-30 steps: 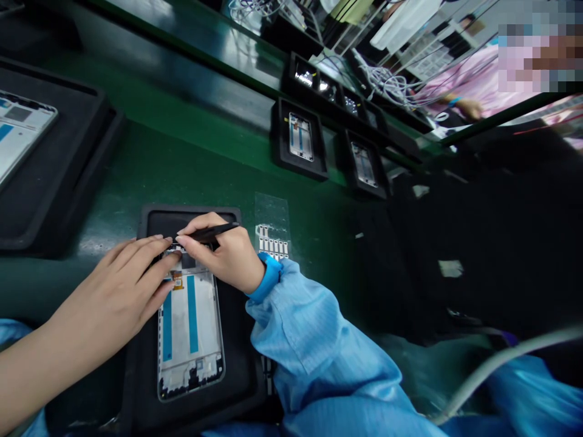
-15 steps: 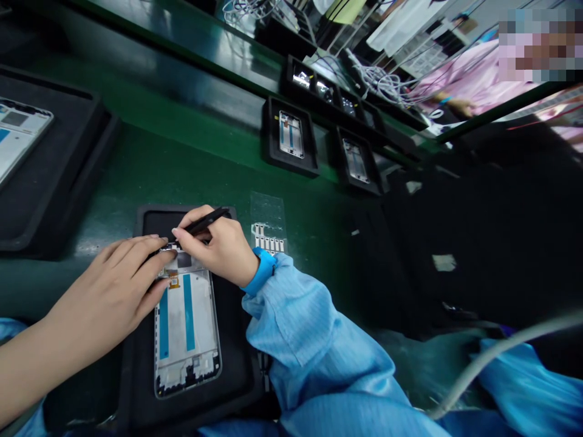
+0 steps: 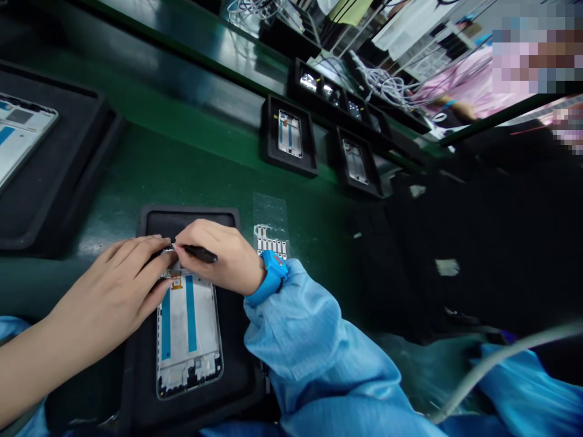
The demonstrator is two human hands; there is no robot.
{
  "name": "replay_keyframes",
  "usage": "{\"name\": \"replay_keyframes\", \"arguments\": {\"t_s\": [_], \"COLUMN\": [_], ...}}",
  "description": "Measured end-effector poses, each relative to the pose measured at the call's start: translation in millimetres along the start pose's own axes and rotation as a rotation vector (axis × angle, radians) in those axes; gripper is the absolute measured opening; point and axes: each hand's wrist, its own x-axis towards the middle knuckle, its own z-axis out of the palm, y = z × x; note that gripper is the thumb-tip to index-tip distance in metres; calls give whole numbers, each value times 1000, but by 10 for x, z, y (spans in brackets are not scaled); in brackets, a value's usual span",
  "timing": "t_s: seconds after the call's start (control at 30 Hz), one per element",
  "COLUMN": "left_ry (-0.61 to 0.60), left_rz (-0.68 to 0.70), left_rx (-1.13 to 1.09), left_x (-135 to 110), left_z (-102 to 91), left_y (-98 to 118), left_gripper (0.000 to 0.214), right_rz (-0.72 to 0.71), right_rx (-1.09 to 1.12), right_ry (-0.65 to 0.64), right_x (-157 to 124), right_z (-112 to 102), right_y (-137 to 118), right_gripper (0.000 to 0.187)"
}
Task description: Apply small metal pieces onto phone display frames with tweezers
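Observation:
A phone frame, silver with blue strips and an orange flex cable, lies in a black foam tray. My left hand holds the frame at its upper left, fingers bent over the top end and thumb near the left side. My right hand is closed round a slim black pen-like tool. Its fingertips meet the left fingertips at the frame's top end. Both hands cover most of that end, so the tool's tip and any small part there are hidden.
A clear sheet of small white stickers lies right of the tray. Another phone frame sits on stacked trays at left. Two trayed frames stand farther back. Black material fills the right; a person in pink is beyond.
My right hand has rolled over and lowered, so the tool's back end now points right and down instead of up. My left hand stays nearly in place; the view has shifted slightly.

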Motion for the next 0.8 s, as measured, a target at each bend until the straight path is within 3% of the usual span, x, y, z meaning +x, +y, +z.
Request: {"name": "replay_keyframes", "arguments": {"t_s": [0.23, 0.53, 0.63, 0.7, 0.8], "left_ry": [3, -6, 13, 35, 63], "left_rz": [25, 18, 31, 51, 63], "left_rx": [17, 10, 28, 32, 16], "left_x": [4, -4, -20, -45, -103], "left_z": [3, 19, 37, 62, 142], "left_y": [-9, -28, -38, -54, -116], "left_gripper": [34, 33, 34, 36, 38], "right_rz": [288, 44, -76, -70, 72], "right_rx": [282, 73, -21, -22, 87], "right_ry": [215, 158, 87, 63, 137], "right_x": [-19, -40, -33, -23, -1], "right_z": [-75, 44, 37, 2, -64], "right_y": [83, 81, 64, 49, 36], "right_gripper": [17, 13, 17, 20, 23]}}
